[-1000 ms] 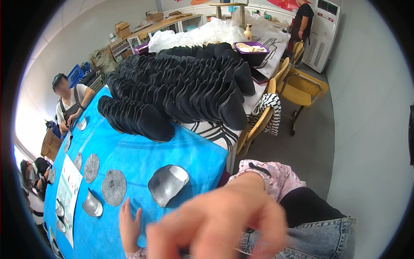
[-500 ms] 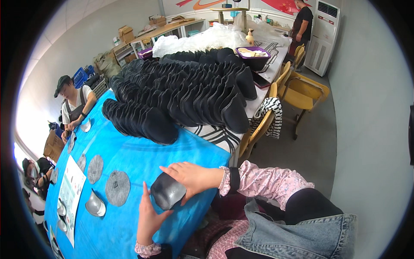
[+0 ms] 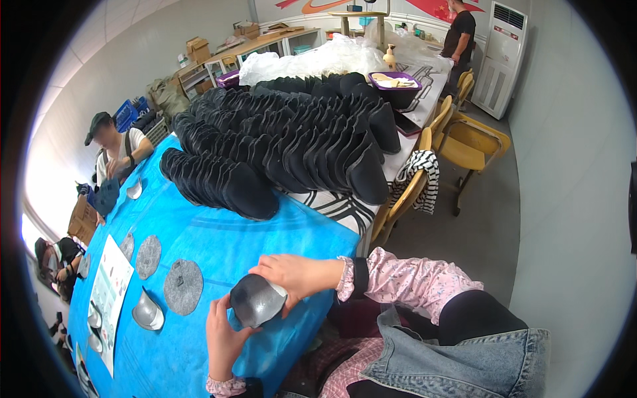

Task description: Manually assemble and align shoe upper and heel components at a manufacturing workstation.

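Between my two hands, just above the near edge of the blue-covered table (image 3: 199, 351), is a rounded grey shell (image 3: 257, 304). It is dark on its upper left side and shiny silver below, with a pale rim on the right. My left hand (image 3: 224, 330) is closed on its left side, fingers behind and thumb along the lower edge. My right hand (image 3: 292, 273) grips the upper right, thumb at the rim. To the left lie a round grey felt-like piece (image 3: 182, 286) and a silver shell with a pointed tip (image 3: 147, 310).
Rows of black curved pads (image 3: 285, 146) fill the table's far side. A printed sheet (image 3: 109, 292) lies at left. A purple bin (image 3: 396, 89) stands at the far right. Yellow chairs (image 3: 474, 142) line the right side. A co-worker (image 3: 116, 149) sits at far left.
My left fingers have closed in around the shell, which has turned so that its silver side and pale rim show more. The co-worker at far left has lifted a dark piece.
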Tool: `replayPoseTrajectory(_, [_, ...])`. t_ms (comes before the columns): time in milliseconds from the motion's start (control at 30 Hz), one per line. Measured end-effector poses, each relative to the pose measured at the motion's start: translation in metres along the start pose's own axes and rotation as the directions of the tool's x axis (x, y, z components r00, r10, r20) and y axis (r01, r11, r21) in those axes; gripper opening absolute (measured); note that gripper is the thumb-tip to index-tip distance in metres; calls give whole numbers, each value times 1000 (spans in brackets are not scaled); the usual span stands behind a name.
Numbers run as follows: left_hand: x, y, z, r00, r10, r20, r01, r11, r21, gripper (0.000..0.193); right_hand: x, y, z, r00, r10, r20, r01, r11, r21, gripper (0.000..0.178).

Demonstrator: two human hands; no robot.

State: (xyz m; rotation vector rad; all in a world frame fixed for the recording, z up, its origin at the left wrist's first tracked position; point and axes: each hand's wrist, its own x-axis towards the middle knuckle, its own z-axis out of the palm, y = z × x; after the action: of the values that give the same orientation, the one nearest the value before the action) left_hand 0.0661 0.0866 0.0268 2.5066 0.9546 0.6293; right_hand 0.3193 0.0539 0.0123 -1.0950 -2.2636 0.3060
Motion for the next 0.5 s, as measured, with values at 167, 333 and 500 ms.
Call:
replayPoseTrajectory(167, [1,5,-3,999,-40,34,40,999,1,89,2,-5,-5,996,59,74,-62,998,30,97])
replayPoseTrajectory(333, [-8,3,-1,996,-87,-8,86,993,-83,92,-1,-4,0,1000,10,11,-10,1000,14,102])
replayPoseTrajectory(500, [-12,0,-6,999,-50,5,50,999,1,90,4,2,1,997,-39,60,33,995,94,102])
